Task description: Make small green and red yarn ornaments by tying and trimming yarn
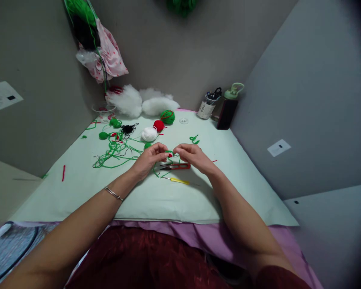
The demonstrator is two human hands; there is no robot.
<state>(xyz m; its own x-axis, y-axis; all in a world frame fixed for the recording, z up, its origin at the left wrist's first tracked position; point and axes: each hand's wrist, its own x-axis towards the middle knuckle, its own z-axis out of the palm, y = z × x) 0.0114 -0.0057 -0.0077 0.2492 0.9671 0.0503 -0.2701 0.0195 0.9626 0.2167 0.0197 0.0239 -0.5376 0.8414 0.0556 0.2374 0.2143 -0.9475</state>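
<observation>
Between my hands is a small red and green crocheted piece (170, 154) with green yarn trailing from it. My left hand (153, 157) pinches it from the left. My right hand (192, 154) is closed at its right side, with thumb and fingertips together near a green strand; the exact grip is too small to make out. Just below the hands lie red-handled thread snips (180, 166) with dark blades. Nearer to me is a crochet hook with a yellow handle (179, 181). A small green ball (147, 146) rests behind my left hand.
Tangled green yarn (111, 156) spreads across the left of the table, beside black yarn (128, 129). White (149, 134), red (159, 125) and green (167, 117) yarn balls sit behind, before white stuffing (159, 106). A bottle (228, 108) and a pen holder (205, 109) stand back right.
</observation>
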